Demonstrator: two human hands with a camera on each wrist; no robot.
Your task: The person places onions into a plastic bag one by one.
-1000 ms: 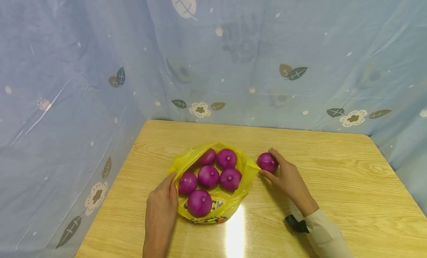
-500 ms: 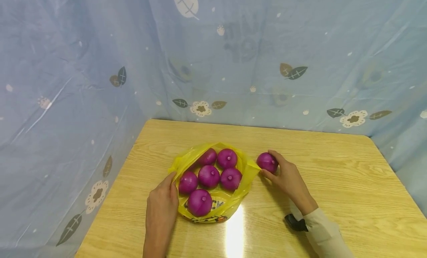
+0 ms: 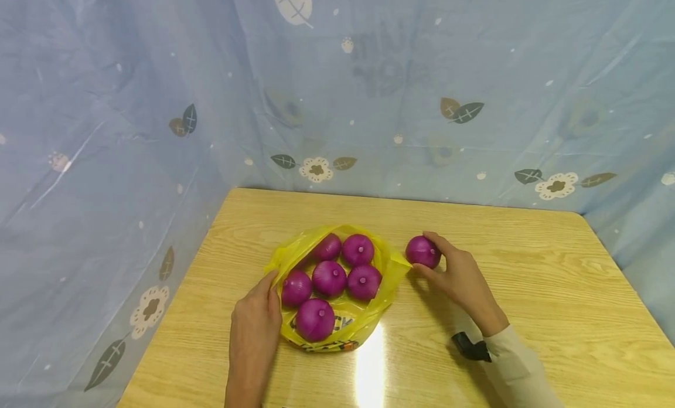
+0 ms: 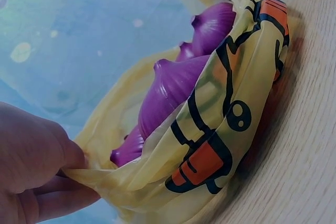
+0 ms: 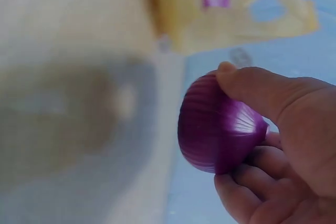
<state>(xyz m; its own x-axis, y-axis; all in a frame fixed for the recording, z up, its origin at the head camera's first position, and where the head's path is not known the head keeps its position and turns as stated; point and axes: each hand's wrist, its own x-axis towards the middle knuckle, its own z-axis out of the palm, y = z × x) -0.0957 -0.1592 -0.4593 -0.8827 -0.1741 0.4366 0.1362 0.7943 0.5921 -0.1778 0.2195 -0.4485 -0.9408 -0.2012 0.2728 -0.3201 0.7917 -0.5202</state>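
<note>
A yellow plastic bag (image 3: 387, 291) with printed black and orange figures lies on the table, its mouth spread wide. Several purple onions (image 3: 329, 278) sit inside, smooth and shiny. My left hand (image 3: 256, 323) pinches the bag's left rim between thumb and fingers, as the left wrist view also shows at the thin yellow edge (image 4: 89, 174). To the right of the bag, my right hand (image 3: 461, 279) grips a single purple onion (image 3: 423, 252), thumb on one side and fingers on the other. In the right wrist view this onion (image 5: 215, 124) has its pointed end toward the palm.
The wooden table (image 3: 554, 279) extends to the right and front of the bag. A blue patterned curtain (image 3: 395, 74) hangs along the back and sides. A black strap (image 3: 471, 346) sits at the right wrist by a light sleeve (image 3: 514, 355).
My right hand and its onion have shifted slightly away from me, and the onion has turned a little. The left hand keeps its hold on the bag, which stays in place.
</note>
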